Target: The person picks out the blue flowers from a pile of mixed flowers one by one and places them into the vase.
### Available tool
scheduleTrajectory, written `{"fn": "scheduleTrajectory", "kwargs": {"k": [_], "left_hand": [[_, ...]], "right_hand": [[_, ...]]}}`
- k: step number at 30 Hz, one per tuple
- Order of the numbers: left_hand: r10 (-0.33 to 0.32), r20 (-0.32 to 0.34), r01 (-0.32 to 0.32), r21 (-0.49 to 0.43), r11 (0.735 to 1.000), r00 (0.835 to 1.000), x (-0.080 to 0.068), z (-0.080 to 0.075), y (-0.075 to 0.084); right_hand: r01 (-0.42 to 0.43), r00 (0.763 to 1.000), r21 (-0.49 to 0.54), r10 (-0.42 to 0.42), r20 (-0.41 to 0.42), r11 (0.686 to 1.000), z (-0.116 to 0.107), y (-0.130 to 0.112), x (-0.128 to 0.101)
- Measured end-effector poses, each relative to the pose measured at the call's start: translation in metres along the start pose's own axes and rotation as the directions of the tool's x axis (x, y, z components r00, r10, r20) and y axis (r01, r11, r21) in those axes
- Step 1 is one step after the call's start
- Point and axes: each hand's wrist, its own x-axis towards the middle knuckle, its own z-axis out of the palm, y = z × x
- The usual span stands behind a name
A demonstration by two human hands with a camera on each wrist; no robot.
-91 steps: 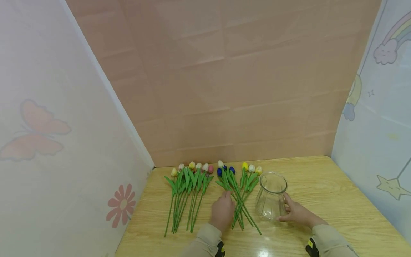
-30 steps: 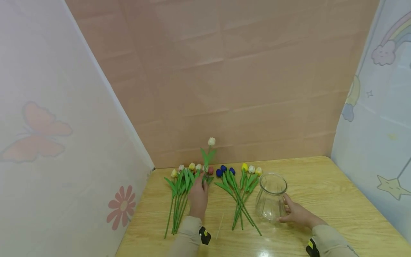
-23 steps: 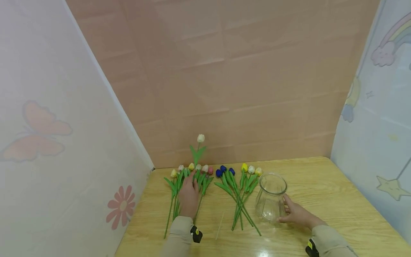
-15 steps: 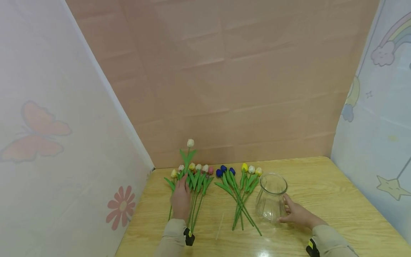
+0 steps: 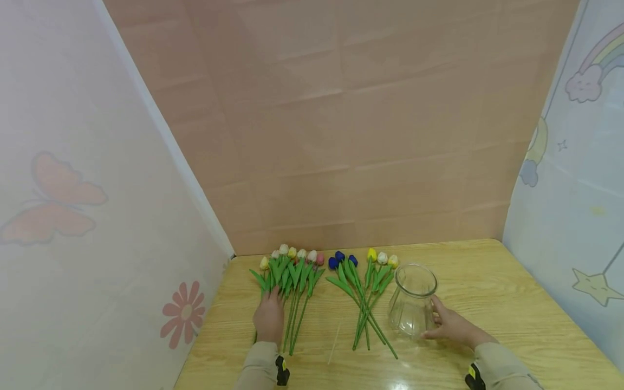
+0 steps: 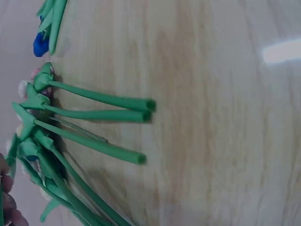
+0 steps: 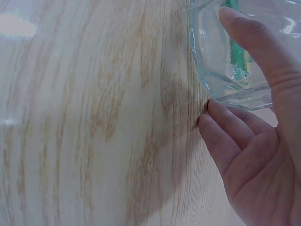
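My left hand [image 5: 270,319] lies on the stems of the left bunch of tulips [image 5: 291,269] and holds a white tulip [image 5: 283,249] down among them. In the left wrist view only its fingertips [image 6: 5,197] show, curled beside the green stems [image 6: 94,101]. A second bunch [image 5: 363,284], with blue, yellow and white heads, lies in the middle. The clear glass vase [image 5: 411,299] stands upright to its right. My right hand [image 5: 446,324] touches it. The thumb lies straight on the glass wall [image 7: 225,61] and the fingers [image 7: 225,136] rest relaxed on the table by the base.
The wooden table [image 5: 487,281] is boxed in by a pink back wall and by patterned panels on the left and right. A thin pale stick [image 5: 333,336] lies between the two bunches. A blue tulip head [image 6: 41,44] shows at the upper left of the left wrist view.
My left hand took a white tulip out of the middle bunch, lifted it, carried it leftwards and lowered it onto the left bunch. The right hand and the vase stayed put.
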Motion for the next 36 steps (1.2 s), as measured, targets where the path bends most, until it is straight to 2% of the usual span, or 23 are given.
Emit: {"fn": "scheduleTrajectory", "kwargs": {"k": [3,8,12,16,22,26,28,30,32,34,36], "left_hand": [[-0.023,0.078,0.020,0.034,0.999,0.997,-0.002,-0.002,-0.001],[-0.050,0.186,0.033,0.089,0.995,0.981,-0.004,-0.006,0.000],[-0.068,0.249,0.039,0.121,0.992,0.966,-0.005,-0.006,0.000],[-0.086,0.313,0.043,0.142,0.989,0.946,-0.005,0.001,-0.005],[-0.079,0.357,0.017,0.174,0.985,0.931,0.001,0.006,-0.006],[-0.068,0.343,0.002,0.190,0.982,0.937,0.009,0.003,0.004],[-0.049,0.298,-0.012,0.198,0.980,0.953,0.012,0.000,0.014],[-0.019,0.231,-0.027,0.198,0.980,0.973,0.015,-0.004,0.026],[0.019,0.186,-0.054,0.190,0.980,0.982,0.018,-0.007,0.041],[0.067,0.154,-0.093,0.168,0.981,0.986,0.019,-0.010,0.056],[0.112,0.139,-0.125,0.089,0.988,0.984,0.018,-0.014,0.071]], "right_hand": [[0.000,1.000,0.006,0.000,0.004,1.000,0.000,0.000,-0.001],[0.012,1.000,0.006,-0.012,0.006,1.000,0.000,-0.001,-0.001],[-0.001,1.000,0.008,0.001,0.004,1.000,0.000,-0.002,-0.001],[-0.006,1.000,0.013,0.006,0.003,1.000,0.000,-0.001,-0.001],[0.008,1.000,0.012,-0.008,0.007,1.000,0.000,0.002,0.000],[0.008,1.000,0.010,-0.008,0.011,1.000,0.000,0.003,0.000],[0.010,1.000,0.010,-0.011,0.011,1.000,0.000,0.003,0.000],[0.013,1.000,0.011,-0.013,0.008,1.000,-0.001,0.004,0.001],[0.014,1.000,0.013,-0.014,0.005,1.000,-0.001,0.004,0.001],[0.013,1.000,0.015,-0.013,0.001,1.000,0.000,0.004,0.001],[0.017,1.000,0.013,-0.017,0.001,1.000,0.000,0.004,0.001]]}}
